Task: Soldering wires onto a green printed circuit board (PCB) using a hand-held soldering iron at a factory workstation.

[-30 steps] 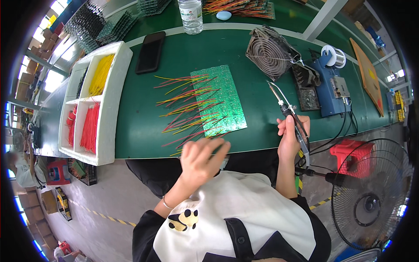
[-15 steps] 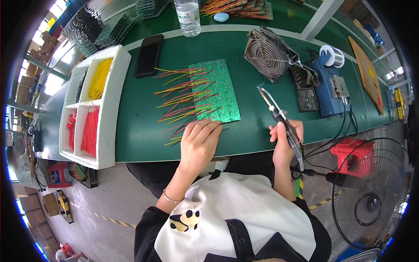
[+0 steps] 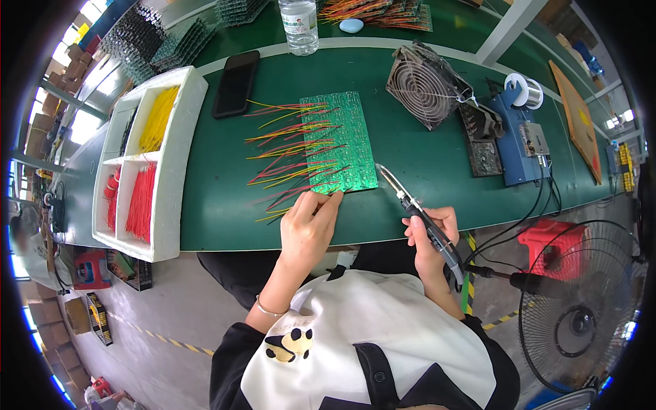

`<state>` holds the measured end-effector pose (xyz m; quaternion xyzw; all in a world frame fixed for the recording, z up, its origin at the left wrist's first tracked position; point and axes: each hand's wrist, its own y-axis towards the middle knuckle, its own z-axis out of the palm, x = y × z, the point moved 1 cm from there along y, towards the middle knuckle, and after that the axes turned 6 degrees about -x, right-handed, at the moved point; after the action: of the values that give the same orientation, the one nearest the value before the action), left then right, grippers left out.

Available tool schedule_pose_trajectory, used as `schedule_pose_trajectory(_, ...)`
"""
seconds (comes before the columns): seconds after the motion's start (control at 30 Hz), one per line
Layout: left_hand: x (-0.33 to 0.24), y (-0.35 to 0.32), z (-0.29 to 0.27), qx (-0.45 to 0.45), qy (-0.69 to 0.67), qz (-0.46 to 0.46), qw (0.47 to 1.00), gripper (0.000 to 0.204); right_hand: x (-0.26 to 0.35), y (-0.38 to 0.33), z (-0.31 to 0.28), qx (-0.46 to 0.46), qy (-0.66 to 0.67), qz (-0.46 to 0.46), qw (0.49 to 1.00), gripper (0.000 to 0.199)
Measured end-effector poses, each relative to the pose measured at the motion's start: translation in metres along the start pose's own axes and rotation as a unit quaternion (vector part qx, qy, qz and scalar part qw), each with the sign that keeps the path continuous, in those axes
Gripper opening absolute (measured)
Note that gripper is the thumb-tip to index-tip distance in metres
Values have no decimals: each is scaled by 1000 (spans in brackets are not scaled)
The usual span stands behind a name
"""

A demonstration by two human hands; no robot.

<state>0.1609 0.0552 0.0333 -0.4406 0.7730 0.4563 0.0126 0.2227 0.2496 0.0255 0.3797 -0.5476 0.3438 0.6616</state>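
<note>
A green circuit board (image 3: 355,147) lies on the table with rows of red, yellow and black wires (image 3: 283,147) sticking out to its left. At the board's near edge, my left hand (image 3: 309,229) is closed, its fingertips pinched on a thin wire that they mostly hide. My right hand (image 3: 432,239) grips a soldering iron (image 3: 418,210) by its dark handle. The iron's metal tip points up and left, just off the board's right edge near its lower corner.
To the left stands a white foam box (image 3: 184,154) holding yellow and red wires. Behind are a black phone (image 3: 236,83) and a water bottle (image 3: 299,27). A fan unit (image 3: 425,89), a blue soldering station (image 3: 512,137) and a solder spool (image 3: 525,91) stand at right.
My right hand has brought the soldering iron left and down, its tip now close to the board. My left hand stays at the board's near edge, its fingers drawn closer into a pinch.
</note>
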Motion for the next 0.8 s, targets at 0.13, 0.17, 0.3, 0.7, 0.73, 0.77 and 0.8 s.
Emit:
schedule_pose_trajectory(0.13,-1,0,1,3,-8,-6,1000,24,1,-4,-3,23,-5,16,1000,20)
schedule_pose_trajectory(0.17,-1,1,1,3,-17,-15,1000,22,1,-4,-4,35,-11,18,999,20)
schedule_pose_trajectory(0.3,-1,1,1,8,-17,-16,1000,22,1,-7,-3,66,-7,14,998,20)
schedule_pose_trajectory(0.7,0,-3,3,15,-3,-5,1000,27,-2,-10,-2,88,-38,-2,995,18)
schedule_pose_trajectory(0.73,2,-3,4,18,7,11,1000,29,-2,-10,-2,87,-38,-2,995,18)
schedule_pose_trajectory(0.77,2,-3,5,22,17,27,999,32,-3,-10,-3,87,-47,6,995,18)
schedule_pose_trajectory(0.8,2,-3,6,22,15,28,999,32,-3,-10,-4,87,-55,14,995,18)
